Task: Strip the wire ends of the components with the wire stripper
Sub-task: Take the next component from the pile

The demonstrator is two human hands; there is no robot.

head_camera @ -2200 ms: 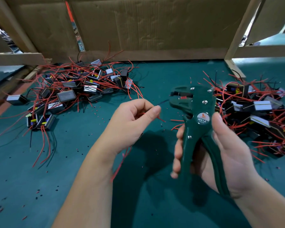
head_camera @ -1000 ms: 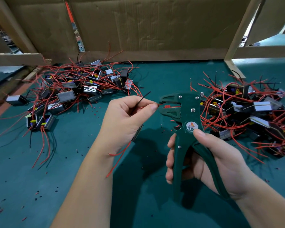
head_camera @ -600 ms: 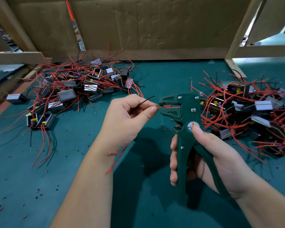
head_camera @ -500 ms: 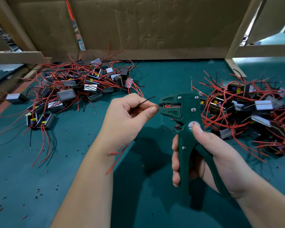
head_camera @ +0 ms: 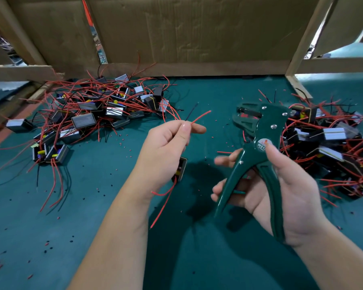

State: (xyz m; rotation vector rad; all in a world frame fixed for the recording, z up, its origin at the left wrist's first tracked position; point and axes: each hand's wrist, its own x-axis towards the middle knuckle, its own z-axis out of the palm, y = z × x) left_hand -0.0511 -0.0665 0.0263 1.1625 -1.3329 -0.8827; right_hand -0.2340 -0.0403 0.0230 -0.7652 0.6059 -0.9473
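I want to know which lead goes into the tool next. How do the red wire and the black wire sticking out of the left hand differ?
Colour: the red wire is red, the black wire is black.
Pose: the red wire leans right, toward the wire stripper; the black wire rises more steeply.
Nearness: the red wire's tip lies closer to the stripper's head than the black wire's tip.
Shared: the left hand pinches both, and neither touches the stripper held by the right hand.

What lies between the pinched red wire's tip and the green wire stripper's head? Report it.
Head view: only teal mat with tiny red bits separates wire from stripper.
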